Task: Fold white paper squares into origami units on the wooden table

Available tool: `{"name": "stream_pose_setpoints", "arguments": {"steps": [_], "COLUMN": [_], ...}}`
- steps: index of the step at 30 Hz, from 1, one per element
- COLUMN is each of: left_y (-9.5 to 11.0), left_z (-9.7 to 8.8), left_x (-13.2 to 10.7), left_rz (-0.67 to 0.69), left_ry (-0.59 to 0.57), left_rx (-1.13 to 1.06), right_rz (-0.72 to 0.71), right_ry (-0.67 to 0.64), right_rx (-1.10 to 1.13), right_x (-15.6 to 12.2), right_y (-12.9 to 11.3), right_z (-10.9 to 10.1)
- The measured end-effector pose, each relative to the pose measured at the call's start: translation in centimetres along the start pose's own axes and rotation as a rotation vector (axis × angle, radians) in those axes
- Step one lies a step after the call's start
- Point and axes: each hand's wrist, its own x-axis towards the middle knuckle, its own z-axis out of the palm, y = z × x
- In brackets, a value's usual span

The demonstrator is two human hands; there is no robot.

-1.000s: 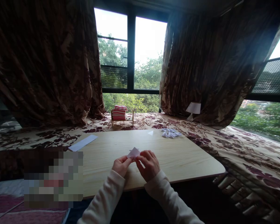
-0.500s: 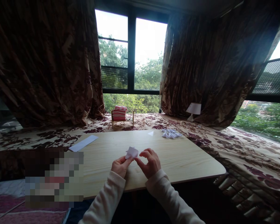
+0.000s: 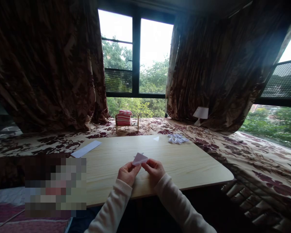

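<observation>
A small folded piece of white paper (image 3: 139, 158) is held up over the near part of the table. My left hand (image 3: 128, 173) pinches its lower left edge between thumb and fingers. On the other side my right hand (image 3: 154, 169) is closed on the paper's right corner, thumb toward the middle. Both thumbs nearly meet below the paper. Its back side and the fingertips behind it are hidden.
The pale wooden table (image 3: 106, 174) carries a white paper strip (image 3: 86, 149) at left, a small white paper triangle (image 3: 156, 138) and a pile of folded paper pieces (image 3: 177, 138) at the back. Beyond stand a rack with pink cloths (image 3: 124, 117) and a lamp (image 3: 200, 113).
My right hand has come in from beside the paper and now grips its right corner. The paper has turned and shifted slightly right; my left hand keeps its hold.
</observation>
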Motion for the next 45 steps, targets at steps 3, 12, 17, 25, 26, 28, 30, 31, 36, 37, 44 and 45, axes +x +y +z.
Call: {"name": "stream_pose_setpoints", "arguments": {"steps": [3, 12, 17, 25, 26, 28, 30, 31, 36, 37, 44, 45], "left_y": [-0.1, -0.3, -0.1, 0.1, 0.1, 0.0, -0.1, -0.1, 0.4, 0.6, 0.1, -0.1], "left_z": [0.0, -0.2, -0.4, -0.3, -0.2, -0.2, -0.2, -0.1, 0.0, 0.0, -0.3, -0.3], "left_x": [0.0, -0.1, -0.2, -0.4, -0.4, -0.4, -0.4, -0.4, -0.5, -0.5, -0.1, 0.0], "left_rz": [0.016, 0.055, 0.074, 0.071, 0.072, 0.075, 0.072, 0.067, 0.050, 0.050, 0.034, 0.035], "left_ry": [0.008, -0.058, -0.103, -0.063, -0.049, -0.034, -0.029, -0.025, -0.001, -0.005, -0.033, -0.043], "left_rx": [0.043, 0.165, 0.227, 0.240, 0.237, 0.235, 0.242, 0.249, 0.270, 0.262, 0.244, 0.249], "right_rz": [0.002, -0.019, -0.032, -0.011, -0.011, -0.013, -0.019, -0.019, -0.002, 0.000, 0.001, 0.004], "right_ry": [0.019, -0.046, -0.064, -0.031, -0.027, -0.019, -0.011, -0.006, 0.026, 0.029, 0.024, 0.027], "right_rx": [-0.016, -0.071, -0.129, -0.117, -0.119, -0.127, -0.139, -0.146, -0.171, -0.173, -0.190, -0.195], "right_x": [0.0, -0.1, -0.2, -0.2, -0.2, -0.3, -0.3, -0.3, -0.2, -0.2, -0.4, -0.4], "right_y": [-0.2, 0.1, 0.2, -0.3, -0.3, -0.4, -0.3, -0.3, -0.1, -0.1, 0.2, 0.3], "right_z": [-0.1, -0.1, -0.1, 0.2, 0.3, 0.4, 0.4, 0.4, 0.2, 0.2, 0.2, 0.1]}}
